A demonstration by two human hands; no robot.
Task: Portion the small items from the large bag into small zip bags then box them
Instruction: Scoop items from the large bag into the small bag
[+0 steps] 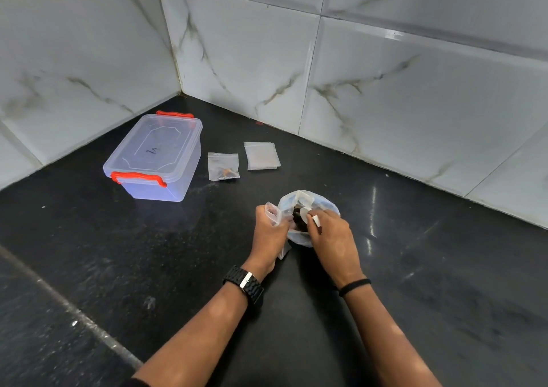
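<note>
Left hand gripping small clear zip bag; right hand just beside, fingers curled into large translucent plastic bag, pinching dark small items.

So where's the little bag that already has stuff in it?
In the head view, the filled small zip bag lies flat on the black counter, between the clear box with orange latches on its left and the stack of empty zip bags on its right.
</note>
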